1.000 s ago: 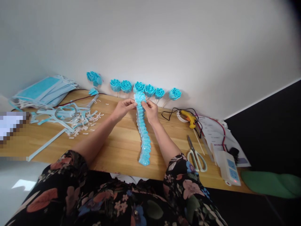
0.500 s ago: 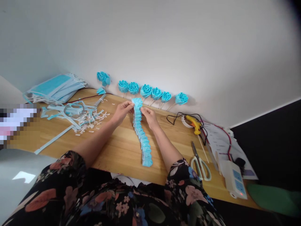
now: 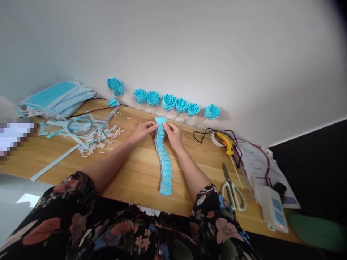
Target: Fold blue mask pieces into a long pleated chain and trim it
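A long pleated blue strip (image 3: pixel 164 162) lies down the middle of the wooden table (image 3: pixel 135 169), running from the far side toward me. My left hand (image 3: pixel 143 130) pinches its far end from the left. My right hand (image 3: pixel 173 134) pinches the same end from the right. Both hands have their fingers closed on the top folds. A row of several finished blue roses (image 3: pixel 168 102) on sticks leans against the white wall just beyond my hands.
A stack of blue face masks (image 3: pixel 51 99) and a heap of cut scraps with a tape ring (image 3: pixel 81 128) lie at the left. At the right are a yellow glue gun (image 3: pixel 225 141) with cord, scissors (image 3: pixel 232 187), papers and a white power strip (image 3: pixel 272 209).
My hands stay pinched on the strip's far end, working the top folds. The view has shifted slightly; the strip lies straighter on the table.
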Demonstrator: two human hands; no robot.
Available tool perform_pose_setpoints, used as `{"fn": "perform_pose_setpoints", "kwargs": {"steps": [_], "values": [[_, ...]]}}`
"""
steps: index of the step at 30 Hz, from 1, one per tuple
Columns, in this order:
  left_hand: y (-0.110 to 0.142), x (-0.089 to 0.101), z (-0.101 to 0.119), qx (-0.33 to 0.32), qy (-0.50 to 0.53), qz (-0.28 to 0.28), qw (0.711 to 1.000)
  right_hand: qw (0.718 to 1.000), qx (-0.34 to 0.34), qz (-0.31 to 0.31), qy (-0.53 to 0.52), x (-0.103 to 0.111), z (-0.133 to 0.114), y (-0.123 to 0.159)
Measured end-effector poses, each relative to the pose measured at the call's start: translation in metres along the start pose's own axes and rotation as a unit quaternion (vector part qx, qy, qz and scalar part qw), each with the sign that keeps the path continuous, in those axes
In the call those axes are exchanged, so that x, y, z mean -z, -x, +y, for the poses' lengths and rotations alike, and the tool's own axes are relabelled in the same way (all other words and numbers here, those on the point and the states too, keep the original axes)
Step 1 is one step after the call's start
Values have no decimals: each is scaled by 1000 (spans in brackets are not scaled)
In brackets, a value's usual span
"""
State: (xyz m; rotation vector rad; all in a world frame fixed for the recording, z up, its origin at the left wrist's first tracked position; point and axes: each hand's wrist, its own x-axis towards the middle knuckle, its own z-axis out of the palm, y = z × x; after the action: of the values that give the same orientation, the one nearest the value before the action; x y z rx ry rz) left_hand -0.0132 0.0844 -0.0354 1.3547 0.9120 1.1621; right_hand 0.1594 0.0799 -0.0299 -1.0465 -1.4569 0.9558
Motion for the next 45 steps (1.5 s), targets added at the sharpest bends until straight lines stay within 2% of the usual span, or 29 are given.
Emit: {"fn": "perform_pose_setpoints", "kwargs": {"steps": [7, 13, 18, 21, 28, 33, 37, 42, 45], "values": [[0, -4, 3, 6, 2, -1, 1000, 1000, -7, 3, 12, 0, 4, 2], [-1, -2, 3, 5, 5, 17, 1000, 999, -29, 32, -27, 0, 7, 1], [-1, 0, 3, -2, 2, 14, 1000, 998, -32, -26, -36, 2, 3, 2], [-1, 0, 2, -7, 8, 6, 1000, 999, -31, -41, -17, 2, 3, 4], [-1, -1, 3, -2, 26, -7, 1000, 1000, -9, -9, 15, 3, 5, 4], [0, -1, 4, 13, -4, -30, 999, 999, -20, 18, 32, 4, 8, 2], [0, -2, 2, 34, 6, -38, 999, 999, -21, 17, 35, 3, 9, 2], [-2, -1, -2, 27, 16, -35, 999, 999, -25, 25, 21, 2, 6, 4], [-2, 0, -1, 23, 20, -21, 999, 1000, -23, 0, 4, 3, 4, 5]]}}
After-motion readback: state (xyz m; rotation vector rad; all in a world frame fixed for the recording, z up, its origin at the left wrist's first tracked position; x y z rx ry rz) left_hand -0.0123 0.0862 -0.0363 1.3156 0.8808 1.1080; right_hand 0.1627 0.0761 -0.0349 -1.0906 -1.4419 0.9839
